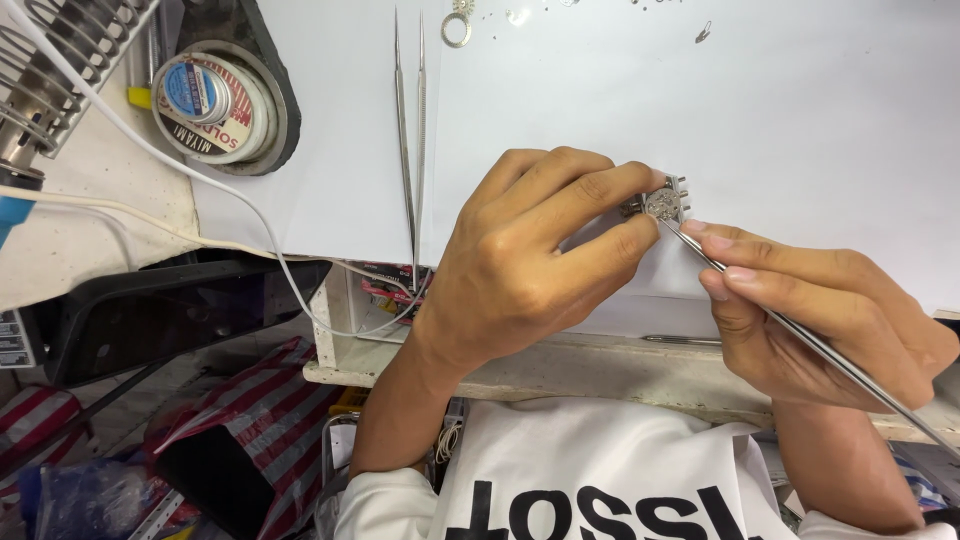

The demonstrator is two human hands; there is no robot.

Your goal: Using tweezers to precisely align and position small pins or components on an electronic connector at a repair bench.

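The left hand (pixel 510 265) pinches a small metal watch part (pixel 664 203) between its fingertips, just above the white sheet (pixel 800 130) on the desk (pixel 600 365). The right hand (pixel 830 315) has its grip closed around a thin metal tool (pixel 800 330), whose tip touches the watch part. Long tweezers (pixel 410 140) lie on the sheet to the left, near a solder spool (pixel 215 100).

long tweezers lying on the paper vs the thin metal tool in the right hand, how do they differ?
The long silver tweezers lie untouched on the white paper sheet, pointing away; the thin silver metal tool is gripped in the right hand, slanted, tip at the small metal watch part pinched by the left hand. Tweezers show two prongs; the tool one shaft. Both slim, shiny steel.
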